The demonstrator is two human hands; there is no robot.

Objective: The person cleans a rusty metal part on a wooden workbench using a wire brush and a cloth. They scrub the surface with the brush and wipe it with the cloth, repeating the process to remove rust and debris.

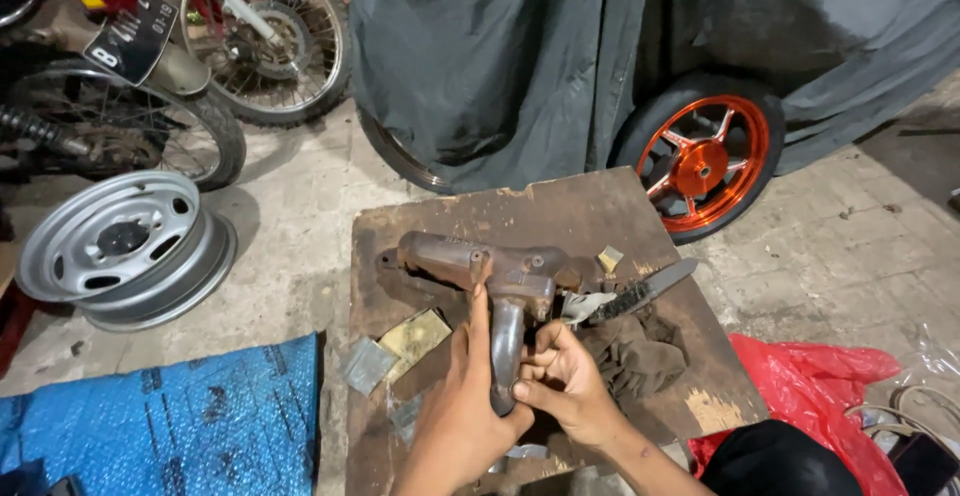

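Observation:
A rusty brown T-shaped metal pipe part (pixel 480 261) lies on a worn wooden board (pixel 560 211). My left hand (pixel 462 406) wraps its lower stem, with the index finger stretched up along the part. On the stem's right side, my right hand (pixel 562 376) pinches the same part with curled fingers. A wire brush (pixel 640 291) with a pale handle lies just right of the part, next to a dark rag (pixel 630 356). Small pieces of sandpaper (pixel 412 338) lie on the board, left of my left hand.
A silver steel wheel rim (pixel 125 246) lies on the concrete floor at left, beside a motorcycle's rear wheel (pixel 190 131). A covered motorcycle with an orange wheel (pixel 705 166) stands behind the board. A blue sheet (pixel 170 421) lies at lower left, a red plastic bag (pixel 820 386) at lower right.

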